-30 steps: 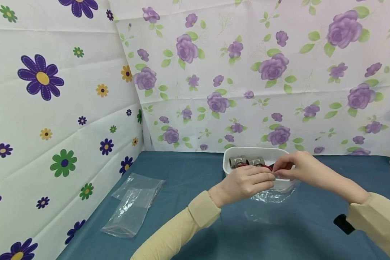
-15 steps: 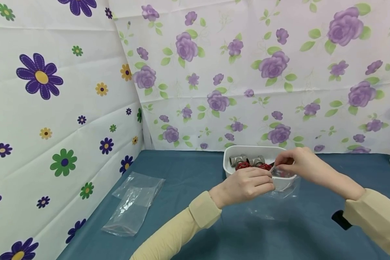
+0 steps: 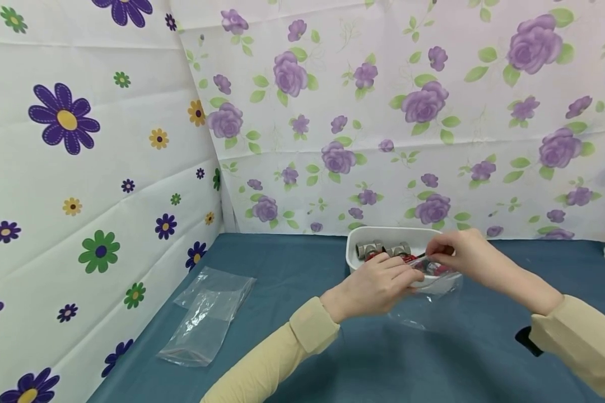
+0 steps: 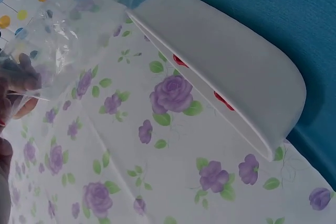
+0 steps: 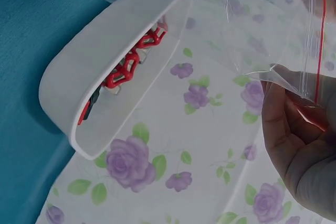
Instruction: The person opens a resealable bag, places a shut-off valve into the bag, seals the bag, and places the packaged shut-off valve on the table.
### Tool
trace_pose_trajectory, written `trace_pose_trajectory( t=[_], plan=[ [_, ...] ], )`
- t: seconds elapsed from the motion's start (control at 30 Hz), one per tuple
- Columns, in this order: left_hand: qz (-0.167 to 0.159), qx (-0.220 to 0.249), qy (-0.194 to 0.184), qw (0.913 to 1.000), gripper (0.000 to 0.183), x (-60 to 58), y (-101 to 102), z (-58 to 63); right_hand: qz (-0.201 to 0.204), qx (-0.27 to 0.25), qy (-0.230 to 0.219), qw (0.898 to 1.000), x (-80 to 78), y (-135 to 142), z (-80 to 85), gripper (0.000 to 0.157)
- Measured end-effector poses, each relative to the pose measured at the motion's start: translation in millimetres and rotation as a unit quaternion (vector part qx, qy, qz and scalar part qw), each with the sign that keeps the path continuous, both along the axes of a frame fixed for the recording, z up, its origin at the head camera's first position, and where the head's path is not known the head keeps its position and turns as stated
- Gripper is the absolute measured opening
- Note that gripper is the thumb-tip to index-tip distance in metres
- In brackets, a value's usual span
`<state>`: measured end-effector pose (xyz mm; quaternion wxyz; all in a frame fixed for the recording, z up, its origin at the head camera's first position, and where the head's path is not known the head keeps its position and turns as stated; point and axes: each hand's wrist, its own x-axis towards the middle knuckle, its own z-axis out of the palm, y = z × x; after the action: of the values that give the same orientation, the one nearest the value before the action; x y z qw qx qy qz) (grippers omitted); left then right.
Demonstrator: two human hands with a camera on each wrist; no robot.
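Both our left hand (image 3: 375,284) and right hand (image 3: 464,253) pinch the bag (image 5: 270,32) on our side of the tub (image 5: 79,61). We have valves (image 3: 370,249) in it, near the tabletop's (image 3: 292,285) back edge.

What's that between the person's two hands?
A clear plastic bag spans the gap between the left hand and the right hand, held by both; the head view shows it, with the white tub behind.

From here I see the tub (image 3: 426,239) at the worktop's (image 3: 292,280) back edge, valves (image 3: 397,250) in it, a flat bag (image 3: 206,319) near the left edge, and a second bag (image 5: 278,35) between left hand (image 3: 375,285) and right hand (image 3: 466,254), before the tub.
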<state>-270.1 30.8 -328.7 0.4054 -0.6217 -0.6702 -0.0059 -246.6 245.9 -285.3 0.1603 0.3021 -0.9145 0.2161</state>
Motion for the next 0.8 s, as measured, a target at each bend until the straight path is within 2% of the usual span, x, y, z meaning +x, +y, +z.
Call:
trace_pose_trajectory(
  t=[0.1,0.23,0.37,0.5,0.63,0.8],
  plan=[
    [0.009,-0.001,0.014,0.9999,0.018,-1.0,1,-0.3,0.001,-0.003,0.004,1.0,2.0,-2,0.5,0.01],
    [-0.017,0.004,0.029,0.9994,0.019,1.3,2,1.6,-0.01,0.002,0.029,1.0,2.6,-6,2.2,0.008],
    [-0.054,-0.011,0.018,0.9983,0.024,7.0,5,4.0,-0.039,-0.005,0.051,0.998,3.7,-12,4.3,0.008],
    [-0.071,-0.018,-0.007,0.9973,0.019,12.2,7,6.6,-0.052,-0.02,0.051,0.997,5.5,-18,6.4,0.008],
    [-0.077,-0.003,-0.021,0.9969,0.013,13.0,7,7.2,-0.045,-0.019,0.06,0.997,4.9,-18,6.4,0.01],
    [-0.057,0.014,-0.019,0.9981,0.026,9.3,4,6.7,0.001,-0.015,0.068,0.998,1.2,-14,1.6,0.014]
  ],
)
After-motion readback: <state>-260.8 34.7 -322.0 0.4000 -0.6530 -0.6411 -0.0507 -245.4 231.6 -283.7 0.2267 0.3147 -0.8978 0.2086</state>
